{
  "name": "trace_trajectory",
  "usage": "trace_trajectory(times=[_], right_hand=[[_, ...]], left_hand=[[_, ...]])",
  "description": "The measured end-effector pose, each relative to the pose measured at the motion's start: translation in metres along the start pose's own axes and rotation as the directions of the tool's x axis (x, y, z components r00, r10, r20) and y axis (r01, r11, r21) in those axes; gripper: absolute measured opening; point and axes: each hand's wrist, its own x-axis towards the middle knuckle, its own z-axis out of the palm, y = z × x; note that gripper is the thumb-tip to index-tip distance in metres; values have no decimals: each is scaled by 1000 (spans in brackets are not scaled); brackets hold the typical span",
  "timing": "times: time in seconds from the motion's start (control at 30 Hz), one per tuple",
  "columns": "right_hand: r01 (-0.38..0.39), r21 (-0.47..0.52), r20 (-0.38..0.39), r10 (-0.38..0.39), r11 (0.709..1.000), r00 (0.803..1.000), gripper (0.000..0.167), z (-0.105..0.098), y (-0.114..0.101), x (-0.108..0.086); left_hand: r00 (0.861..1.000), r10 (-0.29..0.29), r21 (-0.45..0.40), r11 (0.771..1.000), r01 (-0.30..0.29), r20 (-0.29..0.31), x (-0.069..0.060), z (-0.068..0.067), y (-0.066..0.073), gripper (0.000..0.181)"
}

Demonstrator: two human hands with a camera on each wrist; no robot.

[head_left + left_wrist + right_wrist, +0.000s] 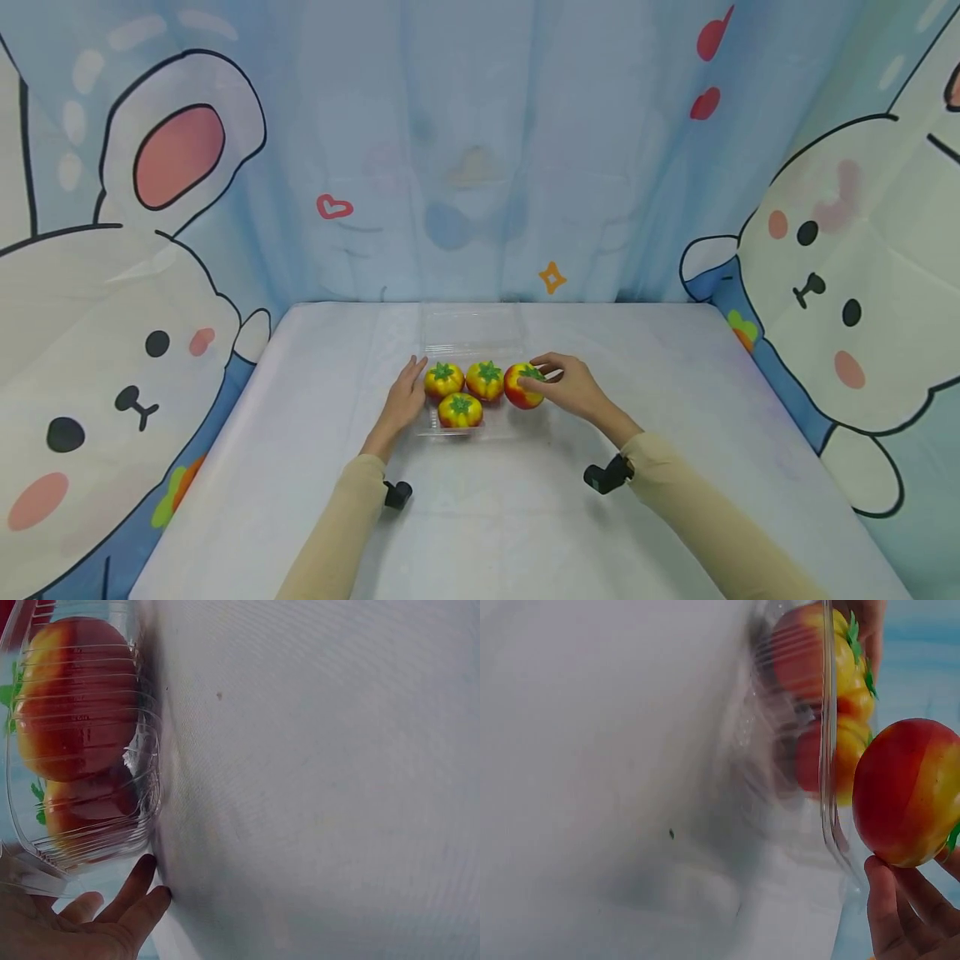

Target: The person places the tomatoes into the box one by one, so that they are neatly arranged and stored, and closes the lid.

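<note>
My right hand [573,387] pinches a red-and-yellow fruit with a green leafy top [519,390] between thumb and fingers. In the right wrist view this held fruit [904,795] is above the rim of a clear plastic box [828,750]. Three similar fruits lie inside the box: one at back left [443,379], one at back middle [486,379] and one at front left [461,410]. My left hand [406,397] rests with extended fingers against the box's left side. Through the ribbed wall [146,787], the left wrist view shows two fruits.
The box's clear lid [472,329] lies folded back toward the rear of the white-covered table [480,517]. Behind the table hangs a light blue curtain [480,108] with cartoon prints. Black wrist cameras [609,474] stick out below both sleeves.
</note>
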Motion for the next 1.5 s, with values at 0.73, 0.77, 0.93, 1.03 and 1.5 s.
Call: trace_trajectory(times=[0.73, 0.77, 0.93, 1.03, 1.5], right_hand=[[134, -192, 32, -130, 972, 991, 57, 33, -16, -2], [135, -197, 34, -131, 971, 991, 58, 34, -16, -2], [112, -189, 37, -107, 975, 994, 60, 41, -15, -5], [110, -183, 34, -105, 977, 994, 60, 43, -15, -6], [155, -383, 24, -158, 911, 987, 60, 47, -18, -8]], left_hand=[[1000, 25, 11, 1000, -25, 0, 3, 1, 1, 50], [1000, 28, 13, 1000, -28, 0, 3, 1, 1, 50], [999, 54, 20, 998, -53, -6, 2, 2, -1, 51], [999, 53, 16, 998, -53, -6, 1, 3, -2, 50], [1000, 28, 11, 1000, -28, -11, 1, 0, -1, 50]])
